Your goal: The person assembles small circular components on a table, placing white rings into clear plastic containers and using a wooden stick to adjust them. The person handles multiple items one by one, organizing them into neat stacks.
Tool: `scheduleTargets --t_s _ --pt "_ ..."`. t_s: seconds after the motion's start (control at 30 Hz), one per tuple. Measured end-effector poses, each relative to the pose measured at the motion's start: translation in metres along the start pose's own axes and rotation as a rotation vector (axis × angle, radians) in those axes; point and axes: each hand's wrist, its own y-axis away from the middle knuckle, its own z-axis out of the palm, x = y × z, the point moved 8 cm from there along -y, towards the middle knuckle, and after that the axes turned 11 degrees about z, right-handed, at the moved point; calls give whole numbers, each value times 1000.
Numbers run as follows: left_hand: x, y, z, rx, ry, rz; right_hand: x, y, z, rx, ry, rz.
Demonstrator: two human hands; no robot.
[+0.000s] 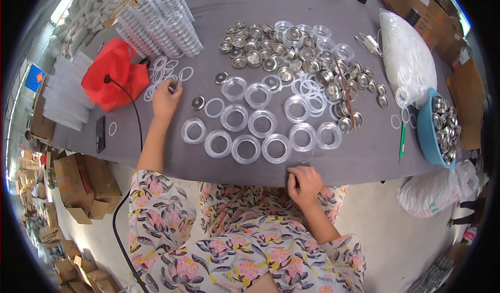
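My left hand (166, 99) reaches over the left side of the grey table, its fingertips pinched on a translucent white ring (186, 74). A loose heap of similar rings (156, 75) lies right beside it. At the table's front edge my right hand (305, 184) rests with its fingers curled in, and nothing shows in them. Between the hands stand several clear round plastic rings with thick walls (246, 149), set out in rough rows. A flat white ring (214, 108) and a small metal cap (198, 103) lie at the left of these rows.
Behind are many metal caps (253, 58), with a brown stick (346, 92) across some. Stacked clear cups (159, 25) and a red bag (112, 74) stand left, near a black phone (100, 134). At right are a blue basin (426, 129), a green pen (402, 141) and a plastic bag (409, 53).
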Motion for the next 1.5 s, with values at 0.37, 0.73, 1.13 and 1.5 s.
scheduleTargets --t_s 0.37,0.73,1.13,1.5 --pt "105 -20 36 8 395 185 -3 0 -2 9 13 -64" --pt "160 10 58 -181 -15 759 -5 0 -4 28 -1 -78" --pt "124 -22 71 -392 301 290 -4 0 -3 26 -2 -75" --pt "74 6 75 -610 -48 242 -6 1 -1 26 15 -101"
